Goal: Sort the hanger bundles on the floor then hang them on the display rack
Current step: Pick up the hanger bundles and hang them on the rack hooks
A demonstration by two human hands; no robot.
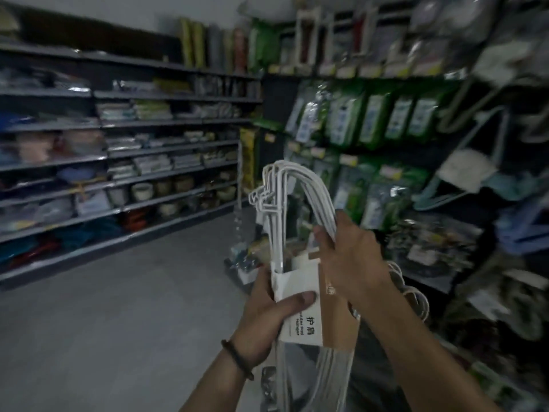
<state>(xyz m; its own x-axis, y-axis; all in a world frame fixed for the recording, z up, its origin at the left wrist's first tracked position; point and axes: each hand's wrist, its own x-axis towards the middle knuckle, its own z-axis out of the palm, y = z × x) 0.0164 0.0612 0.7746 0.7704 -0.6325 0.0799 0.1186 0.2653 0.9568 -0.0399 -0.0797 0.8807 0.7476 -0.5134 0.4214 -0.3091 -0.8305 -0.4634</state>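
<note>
Grey metal shelving (118,150) fills the left wall in long flat tiers. It is stacked with soft folded packs in clear wrap, and round pale bowls (142,191) sit on a lower tier; all of it is blurred. Below it lies a smooth, matte grey floor (104,292).

In the middle of the view is the hanger bundle (285,185): thin white coated rods pressed together, with small notched corners at the upper left and long arms curving down to the right. A stiff card sleeve (303,322), white with a brown kraft side and dark printed characters, wraps the bundle's middle. White rounded loops (416,295) show behind the right wrist.

On the right, a dark display rack (454,203) holds glossy green-and-white packets (374,120) in rows. Pale blue-green hangers (463,179) hang further right, too blurred to make out in detail.

The bundle is held upright at chest height, off the floor, just in front of the rack. The left hand (267,319), with a dark beaded bracelet (237,359) on its wrist, grips the sleeve from the left, thumb laid across the white face. The right hand (353,257) is higher, its fingers closed round the curved arms above the sleeve.
</note>
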